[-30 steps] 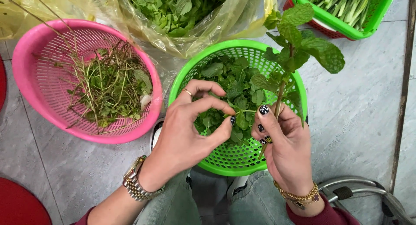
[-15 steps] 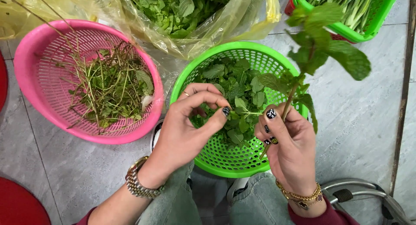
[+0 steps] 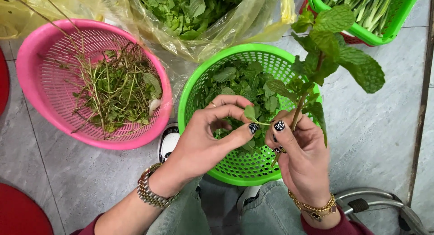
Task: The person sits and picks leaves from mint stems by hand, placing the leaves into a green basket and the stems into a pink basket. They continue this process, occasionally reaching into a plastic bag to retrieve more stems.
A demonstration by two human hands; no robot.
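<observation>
My right hand (image 3: 300,156) grips the stem of a leafy green herb sprig (image 3: 332,47) and holds it upright over the green basket (image 3: 199,88). My left hand (image 3: 210,140) pinches a small leaf (image 3: 250,113) low on that sprig between thumb and forefinger. Several picked leaves (image 3: 235,79) lie inside the green basket, which sits on the floor between my knees. Both hands hover above its front half.
A pink basket (image 3: 40,81) of bare stems and scraps stands at the left. A yellow plastic bag (image 3: 217,33) of leafy herbs lies behind. A green crate (image 3: 384,33) of long green stalks sits at top right. A metal stool frame (image 3: 384,205) is at bottom right.
My right hand has lifted the sprig a little higher and to the right. My left hand has moved in from the basket and closed its fingertips on a low leaf.
</observation>
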